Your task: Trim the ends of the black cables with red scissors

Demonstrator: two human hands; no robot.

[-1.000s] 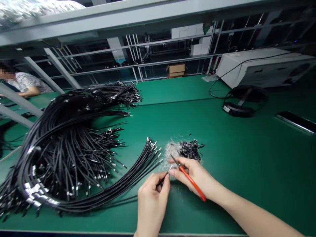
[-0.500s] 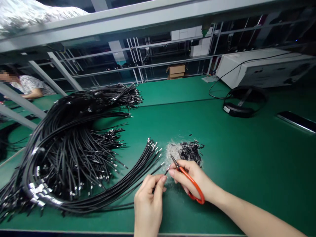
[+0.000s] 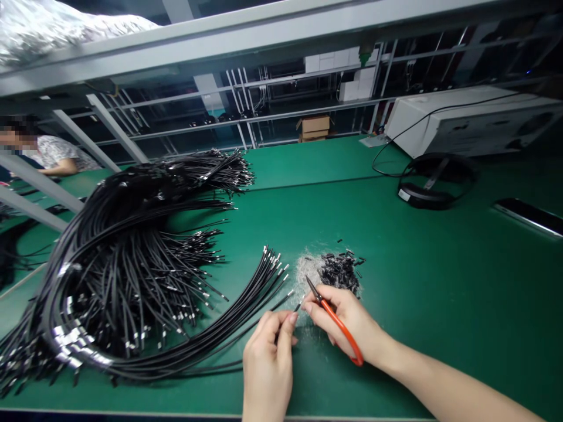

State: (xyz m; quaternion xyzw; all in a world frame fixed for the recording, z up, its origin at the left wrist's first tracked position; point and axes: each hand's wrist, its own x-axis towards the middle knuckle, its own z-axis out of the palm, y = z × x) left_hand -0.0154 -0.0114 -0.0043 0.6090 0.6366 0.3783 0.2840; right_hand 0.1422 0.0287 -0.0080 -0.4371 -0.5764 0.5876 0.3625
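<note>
My left hand (image 3: 270,351) pinches a black cable (image 3: 298,307) close to its stripped end, between thumb and forefinger. My right hand (image 3: 347,322) holds red-handled scissors (image 3: 341,328), their dark blades pointing up and away, apparently closed. The thumb and forefinger of that hand are at the tip of the cable; whether they touch it I cannot tell. Just beyond lie a pile of short black sheath pieces (image 3: 339,271) and a heap of fine pale strands (image 3: 308,269). A bunch of black cables (image 3: 246,293) with silvery ends curves in from the left.
A large heap of black cables (image 3: 145,246) covers the left of the green table (image 3: 422,281). On the right are a black headband-like device (image 3: 428,190), a phone (image 3: 530,215) and a white machine (image 3: 466,120). A person (image 3: 57,155) sits beyond the metal frame at left.
My left hand has shifted slightly right with the cable. The scissors' handles have swung a little, and my right fingers stay by the cable's tip.
</note>
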